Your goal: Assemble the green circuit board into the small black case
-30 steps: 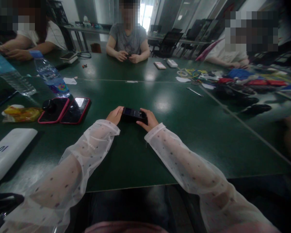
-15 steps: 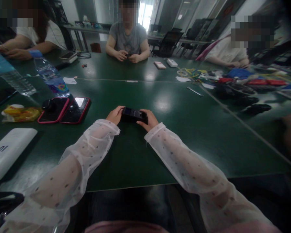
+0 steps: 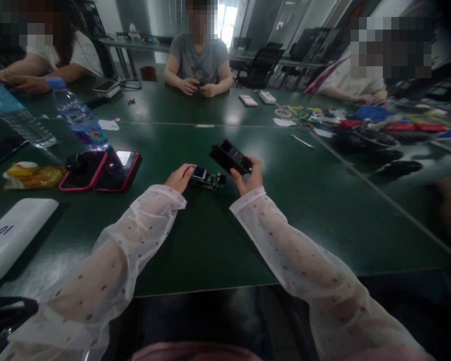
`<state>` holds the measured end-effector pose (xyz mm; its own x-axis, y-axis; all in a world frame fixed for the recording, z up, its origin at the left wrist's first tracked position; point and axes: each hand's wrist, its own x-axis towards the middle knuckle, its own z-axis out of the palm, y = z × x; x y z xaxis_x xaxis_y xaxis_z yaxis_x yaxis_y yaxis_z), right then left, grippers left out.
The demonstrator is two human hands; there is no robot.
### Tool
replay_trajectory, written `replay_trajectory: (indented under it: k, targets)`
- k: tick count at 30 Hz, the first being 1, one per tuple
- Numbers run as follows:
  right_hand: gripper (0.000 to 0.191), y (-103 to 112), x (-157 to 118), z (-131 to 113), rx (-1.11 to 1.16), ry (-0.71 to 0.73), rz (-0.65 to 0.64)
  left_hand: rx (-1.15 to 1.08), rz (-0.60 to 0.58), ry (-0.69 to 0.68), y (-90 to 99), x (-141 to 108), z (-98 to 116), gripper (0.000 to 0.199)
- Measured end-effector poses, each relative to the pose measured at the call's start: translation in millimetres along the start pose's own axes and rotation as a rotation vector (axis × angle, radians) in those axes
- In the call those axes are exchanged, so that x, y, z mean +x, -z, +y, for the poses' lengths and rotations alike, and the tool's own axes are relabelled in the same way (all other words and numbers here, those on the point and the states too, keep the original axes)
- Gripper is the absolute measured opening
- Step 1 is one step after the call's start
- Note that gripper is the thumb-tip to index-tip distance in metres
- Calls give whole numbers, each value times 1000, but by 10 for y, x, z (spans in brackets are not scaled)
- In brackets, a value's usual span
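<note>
My left hand is closed on the left end of a green circuit board with a small screen on it. The board lies low over the table, its components facing up. In my right hand is a black plastic cover, tilted and raised to the right of the board. The cover has a square window cut into its far left part. Cover and board are apart, with a narrow gap between them. My fingertips under the cover are partly hidden.
On the green table two pink-edged phones lie left, near a water bottle, a yellow packet and a white power bank. A thin metal tool and tangled cables lie right. Other people sit around the table.
The black cover has come off the circuit board. My right hand has carried it up and to the right, exposing the board and screen. My left hand has stayed in place.
</note>
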<state>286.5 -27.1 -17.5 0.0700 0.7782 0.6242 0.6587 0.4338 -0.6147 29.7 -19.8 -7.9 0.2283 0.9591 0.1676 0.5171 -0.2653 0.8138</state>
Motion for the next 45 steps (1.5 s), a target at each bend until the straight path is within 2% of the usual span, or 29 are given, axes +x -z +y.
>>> replay_trajectory:
  k: [3,9,16,20,24,29,38,45]
  targets:
    - [57,-9,40,190,-50,-62,52,5,-3,-24,-10,18,-48,42]
    - [58,-67,39,425,-123,-181,-6,-47,-6,9,-9,-1,-19,51]
    - [55,-49,41,389,-142,-149,-9,-79,-34,15,-7,-6,9,54]
    - [54,-50,37,385,-152,-164,-36,-124,-57,-32,-27,-5,-6,59]
    - [53,-46,39,372,-162,-176,-48,-101,-92,-17,-8,-44,65,63]
    - [53,-55,33,350,-190,-185,-62,-74,-97,10,20,-70,130,57]
    - [60,-47,34,456,-267,-145,-71,-64,-78,-13,-19,-35,38,55]
    - [60,-36,5,384,-266,-157,-54,-36,-103,17,28,-72,166,52]
